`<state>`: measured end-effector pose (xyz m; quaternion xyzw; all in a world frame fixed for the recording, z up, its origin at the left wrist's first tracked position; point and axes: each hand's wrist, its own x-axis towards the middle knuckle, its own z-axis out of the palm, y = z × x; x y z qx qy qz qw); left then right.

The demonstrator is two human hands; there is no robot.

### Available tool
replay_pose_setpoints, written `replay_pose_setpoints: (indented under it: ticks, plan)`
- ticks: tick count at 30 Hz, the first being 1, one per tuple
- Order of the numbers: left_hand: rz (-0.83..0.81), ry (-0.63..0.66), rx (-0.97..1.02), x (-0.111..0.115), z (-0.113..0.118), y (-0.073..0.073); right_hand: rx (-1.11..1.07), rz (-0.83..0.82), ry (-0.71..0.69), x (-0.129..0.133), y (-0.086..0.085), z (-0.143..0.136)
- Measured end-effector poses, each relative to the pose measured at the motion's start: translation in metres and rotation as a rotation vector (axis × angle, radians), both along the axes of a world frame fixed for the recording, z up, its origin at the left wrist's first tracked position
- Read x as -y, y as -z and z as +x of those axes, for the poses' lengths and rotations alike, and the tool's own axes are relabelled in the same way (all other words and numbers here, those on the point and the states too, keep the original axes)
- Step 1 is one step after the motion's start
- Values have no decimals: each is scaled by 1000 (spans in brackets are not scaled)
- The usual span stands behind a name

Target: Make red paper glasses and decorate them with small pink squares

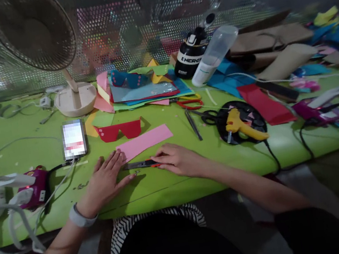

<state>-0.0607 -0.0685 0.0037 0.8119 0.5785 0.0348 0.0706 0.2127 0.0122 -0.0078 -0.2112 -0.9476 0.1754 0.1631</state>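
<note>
My left hand (108,178) lies flat on the green table, its fingertips over the left end of a pink paper strip (147,141). Between my hands is a utility knife (138,165) with an orange and black handle. My right hand (175,160) grips that handle, and the blade side points left toward my left hand. The knife lies low, just below the near edge of the strip. Behind the strip sits a pair of red paper glasses (120,131). A dark pen-like tool (193,125) lies to the right.
A yellow glue gun (243,126) rests on a black round plate (224,113). Scissors (192,102), stacked coloured sheets (147,91), a black bottle (188,56) and a fan (75,97) stand farther back. Purple power blocks (38,190) with cables sit left and right; a phone (74,138) lies left.
</note>
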Motion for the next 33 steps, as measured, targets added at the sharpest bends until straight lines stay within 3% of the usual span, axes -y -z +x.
replay_pose_setpoints:
  ticks: [3,6,10,14,17,21,26,30,33]
  plan:
    - [107,-91,-31,-4,20,-4,-56,1,28,-5,-1,8]
    - [171,-108,-31,-12,53,-10,-117,54,169,-23,-2,29]
    - [110,-44,-73,-30,90,-18,39,155,549,-63,-9,78]
    - [82,-82,-152,-56,99,-22,353,179,858,-94,-15,118]
    - [70,-128,-146,-75,96,-21,520,60,899,-107,-16,126]
    - [14,-85,-92,-90,93,-20,563,-81,898,-121,-16,123]
    - [-69,-84,-7,-96,87,-19,545,-85,903,-126,-23,123]
    - [-77,-67,8,-98,83,-16,382,-73,918,-115,-27,140]
    - [-53,-71,23,-98,85,-16,88,-174,948,-104,-24,156]
